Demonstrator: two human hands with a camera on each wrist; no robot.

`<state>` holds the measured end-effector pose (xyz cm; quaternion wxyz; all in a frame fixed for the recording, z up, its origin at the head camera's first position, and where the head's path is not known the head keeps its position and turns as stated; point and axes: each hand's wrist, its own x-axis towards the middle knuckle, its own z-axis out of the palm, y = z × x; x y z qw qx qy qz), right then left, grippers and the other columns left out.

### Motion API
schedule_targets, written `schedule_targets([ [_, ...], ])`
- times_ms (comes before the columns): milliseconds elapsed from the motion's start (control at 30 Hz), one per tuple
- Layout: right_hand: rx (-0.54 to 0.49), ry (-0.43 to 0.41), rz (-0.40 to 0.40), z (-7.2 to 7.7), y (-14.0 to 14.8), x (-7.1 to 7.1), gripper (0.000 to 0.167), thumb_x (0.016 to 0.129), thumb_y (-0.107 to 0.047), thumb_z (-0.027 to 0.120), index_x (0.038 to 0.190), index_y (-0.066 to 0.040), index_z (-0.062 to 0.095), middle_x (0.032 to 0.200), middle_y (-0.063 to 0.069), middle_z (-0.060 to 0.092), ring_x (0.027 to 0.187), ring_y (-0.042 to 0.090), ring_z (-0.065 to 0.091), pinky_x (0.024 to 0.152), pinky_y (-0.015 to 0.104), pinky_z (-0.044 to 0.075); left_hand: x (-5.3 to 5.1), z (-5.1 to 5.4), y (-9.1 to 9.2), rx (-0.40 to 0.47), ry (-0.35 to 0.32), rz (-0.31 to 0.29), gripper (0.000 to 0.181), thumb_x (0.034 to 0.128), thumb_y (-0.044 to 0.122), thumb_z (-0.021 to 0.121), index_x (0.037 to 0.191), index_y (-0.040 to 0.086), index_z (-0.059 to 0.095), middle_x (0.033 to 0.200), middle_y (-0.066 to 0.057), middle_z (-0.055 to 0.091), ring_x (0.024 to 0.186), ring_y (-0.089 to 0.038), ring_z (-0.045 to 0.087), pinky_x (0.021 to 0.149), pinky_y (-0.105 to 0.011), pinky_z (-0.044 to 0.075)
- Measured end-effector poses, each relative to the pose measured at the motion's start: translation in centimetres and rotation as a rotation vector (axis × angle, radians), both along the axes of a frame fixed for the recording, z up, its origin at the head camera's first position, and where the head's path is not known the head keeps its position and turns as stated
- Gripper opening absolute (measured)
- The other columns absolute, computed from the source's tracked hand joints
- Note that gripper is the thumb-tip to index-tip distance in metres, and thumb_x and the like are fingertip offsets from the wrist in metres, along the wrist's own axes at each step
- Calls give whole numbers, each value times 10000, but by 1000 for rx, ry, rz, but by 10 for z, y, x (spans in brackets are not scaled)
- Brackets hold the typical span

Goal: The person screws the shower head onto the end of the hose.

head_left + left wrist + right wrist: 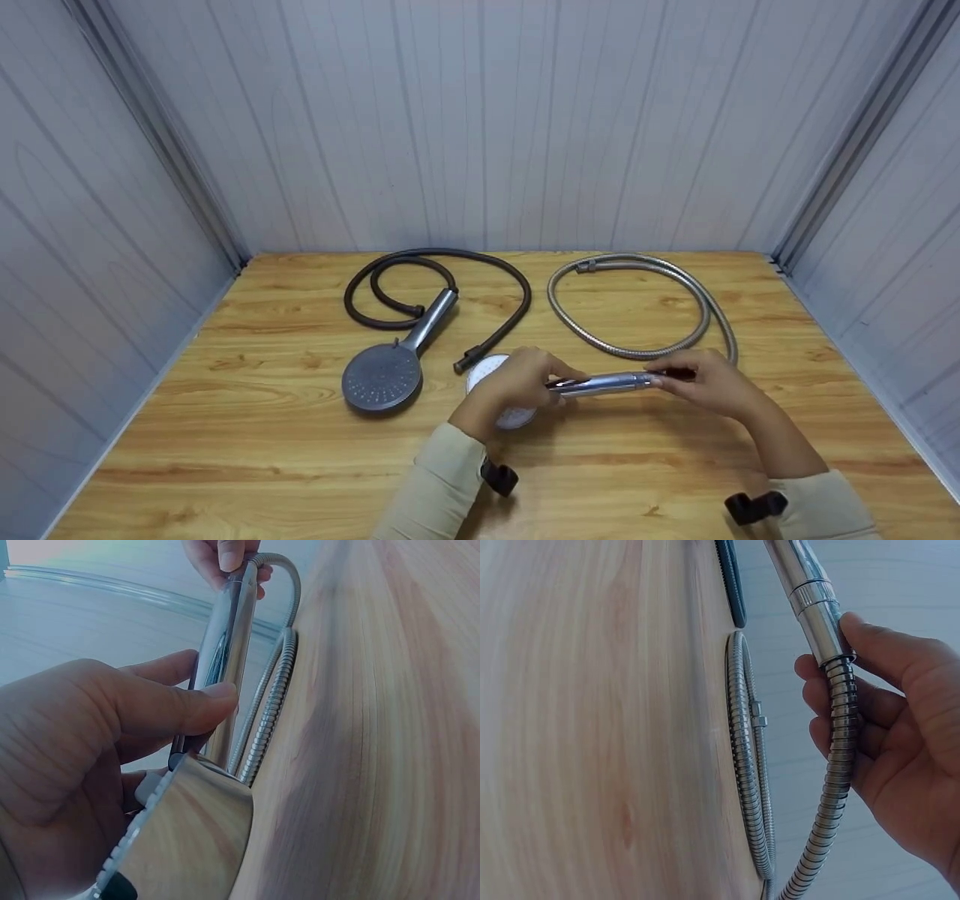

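Observation:
My left hand (517, 382) grips a chrome shower head (606, 385) by its handle, close to the head, thumb on one side and fingers on the other. The round white face shows partly behind that hand. At the handle's far end, my right hand (705, 382) pinches the smooth metal end fitting (826, 634) of a silver shower hose (831, 802). In the right wrist view, the fitting meets the handle's end in line with it; how far it is screwed on cannot be seen. From there the ribbed hose bends down to the table.
To the left lies a second shower head (381, 377) with a grey face. Its handle end meets a dark hose (517, 315) looped on the wooden table (300, 465). The silver hose's coil lies at the back right. Pale panelled walls (480, 127) enclose the table's back and sides.

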<state>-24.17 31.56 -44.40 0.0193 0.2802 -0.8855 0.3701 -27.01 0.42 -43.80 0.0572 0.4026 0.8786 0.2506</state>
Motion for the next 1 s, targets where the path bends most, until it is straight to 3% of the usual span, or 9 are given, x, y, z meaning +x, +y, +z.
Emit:
schedule_targets([
  [333, -18, 119, -41, -4, -1, 1, 324, 739, 23, 817, 1000, -138, 712, 941, -26, 647, 776, 104, 584, 663, 241, 502, 1, 3, 0, -2, -2, 3, 496, 790, 10, 755, 1219, 255, 705, 1108, 75, 705, 647, -62, 455, 674, -193, 423],
  [733, -44, 111, -36, -2, -2, 1, 268, 749, 5, 814, 965, -123, 720, 912, 2, 649, 759, 102, 594, 647, 231, 505, 0, 2, 0, -14, 38, -25, 502, 788, 27, 754, 1236, 246, 694, 1131, 64, 699, 681, -57, 467, 711, -178, 430],
  [1000, -12, 129, -8, 0, -1, 0, 237, 785, -23, 795, 991, -113, 721, 926, -10, 655, 759, 85, 594, 643, 249, 510, 0, 2, -1, 5, 24, -13, 496, 784, 31, 766, 1223, 254, 702, 1113, 87, 701, 727, -61, 506, 732, -190, 453],
])
